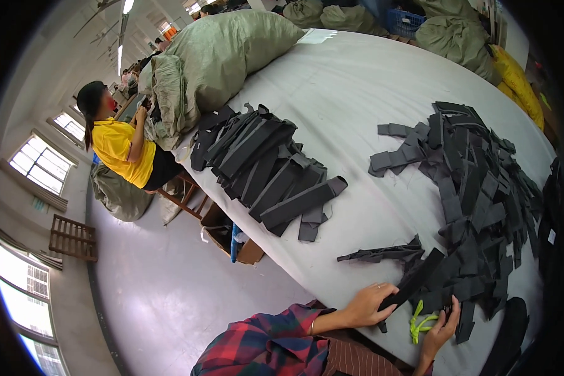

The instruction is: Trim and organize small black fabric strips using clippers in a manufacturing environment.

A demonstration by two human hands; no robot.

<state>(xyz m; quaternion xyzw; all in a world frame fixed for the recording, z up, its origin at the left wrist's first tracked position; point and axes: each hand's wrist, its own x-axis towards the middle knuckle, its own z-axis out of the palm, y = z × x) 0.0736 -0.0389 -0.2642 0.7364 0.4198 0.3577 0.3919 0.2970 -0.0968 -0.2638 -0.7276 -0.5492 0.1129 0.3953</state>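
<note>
My left hand (371, 304) grips a long dark grey fabric strip (420, 277) near the table's front edge. My right hand (443, 326) rests just to its right, closed on small scissors with bright green handles (418, 323) and touching the strips. Both hands sit at the near end of a large loose heap of dark grey strips (476, 188). A second, neater stack of the same strips (263, 166) lies to the left on the grey table (363, 94).
A big green sack (225, 56) lies at the table's far left corner, more sacks behind. A person in a yellow shirt (122, 147) sits left of the table. A cardboard box (229, 235) stands on the floor under the table edge.
</note>
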